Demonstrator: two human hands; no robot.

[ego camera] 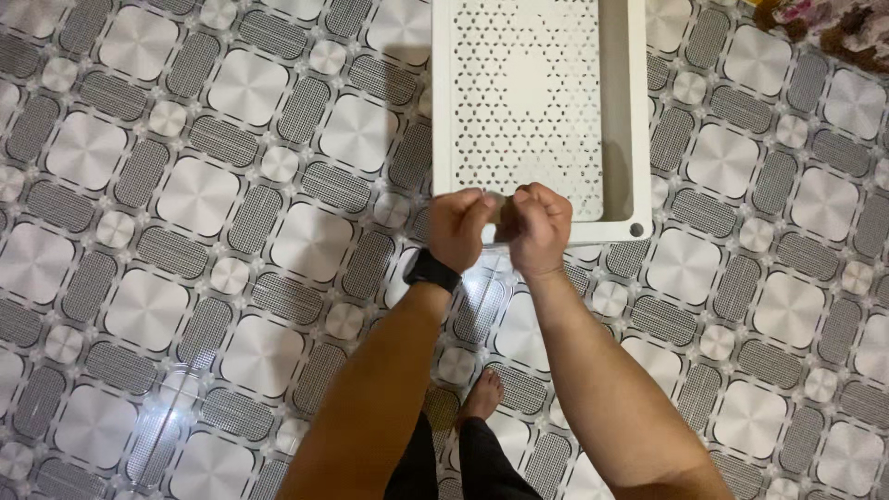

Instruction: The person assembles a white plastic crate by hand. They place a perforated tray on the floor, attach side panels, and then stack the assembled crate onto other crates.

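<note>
Head view, looking straight down: the left hand (457, 229) and the right hand (540, 227) are both curled into loose fists, close together with a narrow gap between them, thumbs and forefingers pinched toward each other; they appear to grip something small between them, but it is too hidden to tell what; a black wristwatch (431, 270) sits on the left wrist.

Both hands hover over the near edge of a white rectangular plastic tray with a perforated star-patterned base (528, 102); the tray lies flat on the floor, stretching away from the person to the top of the picture; its raised rim runs along the right side, with 1 small dark round hole (636, 229) at the near right corner, just beside the right hand.

The floor of glossy grey and white patterned tiles (185, 278) fills the rest of the picture; 1 bare foot (482, 395) shows between the forearms, above dark trouser legs (463, 463); a brown and pink fuzzy cloth (833, 28) lies at the top right corner, well apart from the hands.
</note>
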